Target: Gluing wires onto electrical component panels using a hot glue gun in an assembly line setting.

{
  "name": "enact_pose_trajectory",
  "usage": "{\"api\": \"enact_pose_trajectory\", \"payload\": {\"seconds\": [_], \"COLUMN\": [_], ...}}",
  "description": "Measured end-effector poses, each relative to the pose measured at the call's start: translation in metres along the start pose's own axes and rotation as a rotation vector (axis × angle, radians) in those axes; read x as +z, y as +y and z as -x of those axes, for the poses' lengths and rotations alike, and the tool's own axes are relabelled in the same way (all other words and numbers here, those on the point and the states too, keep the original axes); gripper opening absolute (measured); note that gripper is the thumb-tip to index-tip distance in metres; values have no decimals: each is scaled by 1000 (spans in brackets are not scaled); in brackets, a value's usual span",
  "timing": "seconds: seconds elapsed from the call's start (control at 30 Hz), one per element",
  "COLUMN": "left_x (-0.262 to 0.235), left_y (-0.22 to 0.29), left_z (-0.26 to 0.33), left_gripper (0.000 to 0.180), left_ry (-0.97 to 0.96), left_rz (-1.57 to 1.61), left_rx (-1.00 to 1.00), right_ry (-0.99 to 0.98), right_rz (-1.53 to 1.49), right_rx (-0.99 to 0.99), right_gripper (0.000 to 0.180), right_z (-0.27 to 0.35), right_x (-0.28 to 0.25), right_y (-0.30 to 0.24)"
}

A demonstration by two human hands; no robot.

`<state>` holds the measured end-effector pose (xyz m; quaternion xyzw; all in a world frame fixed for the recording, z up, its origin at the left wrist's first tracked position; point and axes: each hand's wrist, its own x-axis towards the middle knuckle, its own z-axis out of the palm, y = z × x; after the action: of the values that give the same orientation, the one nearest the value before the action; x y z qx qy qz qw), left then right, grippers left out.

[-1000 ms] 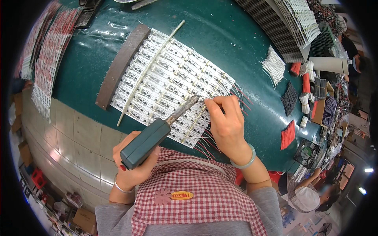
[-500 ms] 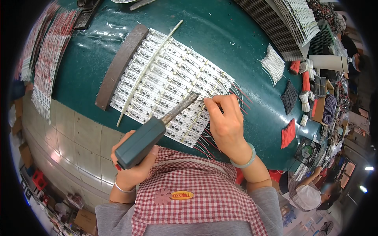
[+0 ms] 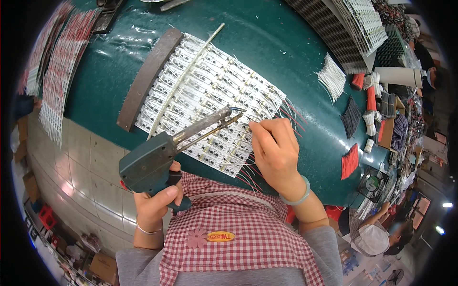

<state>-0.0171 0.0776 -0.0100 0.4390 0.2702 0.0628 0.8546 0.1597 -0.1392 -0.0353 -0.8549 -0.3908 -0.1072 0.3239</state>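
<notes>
My left hand (image 3: 156, 202) grips a dark green soldering gun (image 3: 148, 164) by its handle. Its metal tip (image 3: 234, 114) points right, just above a white panel of small circuit strips (image 3: 200, 95) lying on the green table (image 3: 286, 57). My right hand (image 3: 274, 150) rests on the panel's right end and pinches a thin wire (image 3: 248, 125) close to the gun's tip. Red and white wires (image 3: 291, 114) stick out from the strips around that hand. A pale bangle sits on my right wrist.
A brown bar (image 3: 148, 78) and a thin metal rod (image 3: 186, 78) lie across the panel. Bundles of white (image 3: 331, 78), black (image 3: 352, 117) and red wires (image 3: 350, 162) lie to the right. Stacked strip panels (image 3: 362, 24) sit at top right, more at far left (image 3: 52, 81). Another person (image 3: 377, 233) sits at lower right.
The soldering gun has risen slightly, tip lifted off the strips and angled upward. My right hand stays at the panel's right end holding the wire.
</notes>
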Motion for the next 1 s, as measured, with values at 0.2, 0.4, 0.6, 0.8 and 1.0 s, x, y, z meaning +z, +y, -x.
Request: {"api": "enact_pose_trajectory", "payload": {"seconds": [0.2,0.4,0.6,0.8,1.0], "left_x": [-3,6,13,21,16], "left_y": [-7,-6,-2,2,3], "left_z": [15,10,0,-4,-4], "left_gripper": [49,31,26,22,18], "left_ry": [99,76,-49,-58,-77], "left_rz": [-305,-695,-869,-949,-1003], "left_rx": [-14,141,305,356,355], "right_ry": [-48,-75,-103,-117,-126], "right_rz": [-30,-16,-17,-16,4], "right_rx": [10,15,26,26,29], "right_gripper": [31,34,36,37,34], "right_z": [5,7,6,6,5], "right_x": [-1,0,-1,-1,-1], "right_y": [-5,-5,-6,-5,-7]}}
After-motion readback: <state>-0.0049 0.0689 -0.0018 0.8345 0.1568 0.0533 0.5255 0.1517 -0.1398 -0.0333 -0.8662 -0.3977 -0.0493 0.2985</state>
